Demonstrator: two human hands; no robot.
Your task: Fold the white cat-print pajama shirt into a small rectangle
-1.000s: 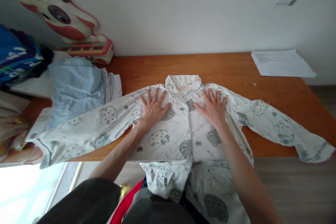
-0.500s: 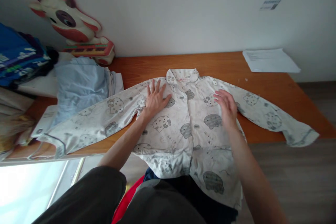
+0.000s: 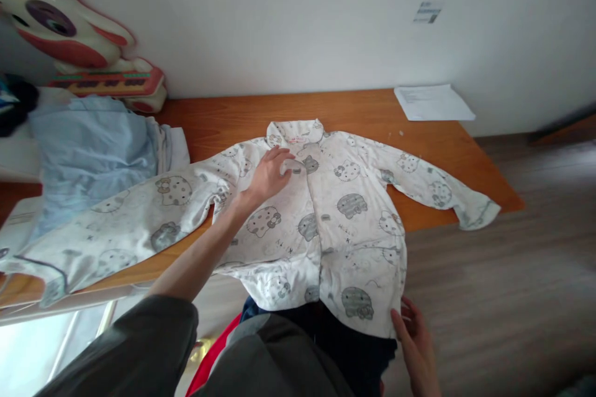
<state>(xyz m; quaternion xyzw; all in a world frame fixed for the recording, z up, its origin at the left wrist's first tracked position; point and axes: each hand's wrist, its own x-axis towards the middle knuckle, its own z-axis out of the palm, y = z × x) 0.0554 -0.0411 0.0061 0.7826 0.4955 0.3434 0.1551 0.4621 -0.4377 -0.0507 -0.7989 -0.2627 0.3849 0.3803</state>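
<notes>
One garment in hand: a white pyjama shirt (image 3: pixel 326 223), printed with grey cartoon cats, lies face up and spread wide.
Table (image 3: pixel 372 115): smooth orange-brown wood with a flat top; it carries the shirt's upper half, while the hem hangs over the near edge toward my lap.
Shirt position: collar toward the wall, both sleeves stretched out sideways, the right cuff just reaching the table's right edge, the left sleeve running over the near left edge.
Shirt fabric: thin, soft, lightly creased cotton by its look; the button placket runs down the middle.
Blue cloth (image 3: pixel 88 142): pale, rumpled, piled at the left, its edge under or beside my shirt's left sleeve; I cannot tell which.
Toy keyboard (image 3: pixel 69 43): hard plastic, cow-shaped, red and cream, propped against the wall.
Papers (image 3: pixel 433 102): a flat white stack at the far right corner, well apart from the shirt.
Left hand (image 3: pixel 270 175): fingers spread and flat on the chest below the collar, gripping nothing; I judge it pins the cloth in place.
Right hand (image 3: pixel 414 338): fingertips at the hanging hem's right corner; whether I pinch it or only touch, I cannot tell.
</notes>
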